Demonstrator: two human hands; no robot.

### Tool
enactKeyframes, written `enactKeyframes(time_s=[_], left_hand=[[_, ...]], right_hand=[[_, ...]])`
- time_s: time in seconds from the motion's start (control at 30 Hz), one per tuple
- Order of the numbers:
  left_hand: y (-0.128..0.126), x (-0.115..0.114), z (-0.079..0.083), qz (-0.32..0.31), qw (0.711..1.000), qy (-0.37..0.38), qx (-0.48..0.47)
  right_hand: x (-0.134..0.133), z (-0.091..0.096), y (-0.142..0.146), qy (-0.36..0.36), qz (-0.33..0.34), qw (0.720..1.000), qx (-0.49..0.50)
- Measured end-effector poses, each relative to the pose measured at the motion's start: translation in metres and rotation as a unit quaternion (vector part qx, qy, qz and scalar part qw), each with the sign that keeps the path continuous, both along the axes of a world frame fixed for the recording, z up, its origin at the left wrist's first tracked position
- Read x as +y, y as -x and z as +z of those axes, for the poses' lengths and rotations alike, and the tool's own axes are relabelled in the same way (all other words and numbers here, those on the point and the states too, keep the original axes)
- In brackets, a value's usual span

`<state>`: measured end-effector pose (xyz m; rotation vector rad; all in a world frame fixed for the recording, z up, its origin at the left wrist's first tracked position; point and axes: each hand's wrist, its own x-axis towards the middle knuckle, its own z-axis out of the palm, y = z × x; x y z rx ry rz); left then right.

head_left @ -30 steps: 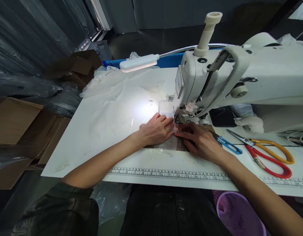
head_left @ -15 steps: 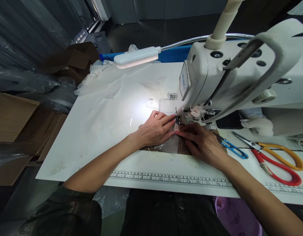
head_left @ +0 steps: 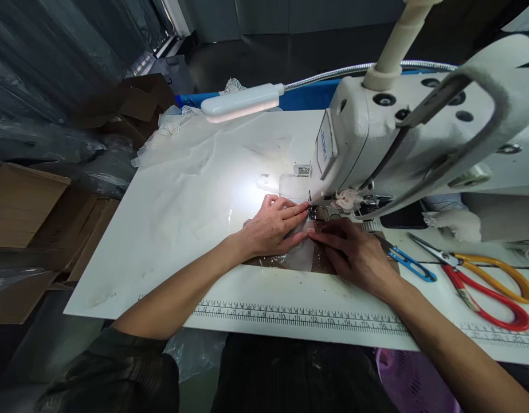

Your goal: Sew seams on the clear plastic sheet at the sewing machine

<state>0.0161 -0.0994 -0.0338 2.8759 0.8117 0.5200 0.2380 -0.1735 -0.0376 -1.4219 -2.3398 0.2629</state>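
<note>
My left hand (head_left: pixel 275 228) lies flat on a piece of sheer white fabric (head_left: pixel 305 255), its fingers stretched toward the presser foot (head_left: pixel 312 212) of a white sewing machine (head_left: pixel 354 137). Just right of it, my right hand (head_left: pixel 354 246) is closed, thumb and forefinger together at the fabric's right edge. A small pinkish patch (head_left: pixel 311 231) shows between the two hands' fingertips. Under the fabric is a brown surface (head_left: pixel 323 263). The exact grip of the right fingertips is partly hidden. The needle point cannot be made out.
Blue thread snips (head_left: pixel 412 265) and scissors with red and yellow handles (head_left: pixel 483 281) lie right of my right hand. A lamp (head_left: pixel 242 103) lights the white table (head_left: pixel 161 241), which has a printed ruler along its front. Lace (head_left: pixel 173 123) lies at the back left; cardboard boxes (head_left: pixel 23 206) stand left.
The view has shifted slightly, so the machine and scissors sit a little farther right. Both hands keep nearly the same place and pose at the fabric.
</note>
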Motion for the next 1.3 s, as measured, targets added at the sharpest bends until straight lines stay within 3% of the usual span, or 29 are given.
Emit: enactKeyframes(time_s=[0.77, 1.07, 1.3], left_hand=[[0.000, -0.001, 0.000, 0.000, 1.000, 0.006, -0.005], [-0.001, -0.005, 0.001, 0.015, 0.998, -0.056, 0.000], [-0.003, -0.004, -0.004, -0.074, 0.990, -0.112, -0.046]], right_hand=[[-0.001, -0.002, 0.002, -0.016, -0.015, 0.999, 0.035], [0.000, -0.009, 0.000, -0.046, -0.005, 0.998, 0.046], [0.000, -0.008, 0.000, -0.043, 0.001, 0.998, 0.040]])
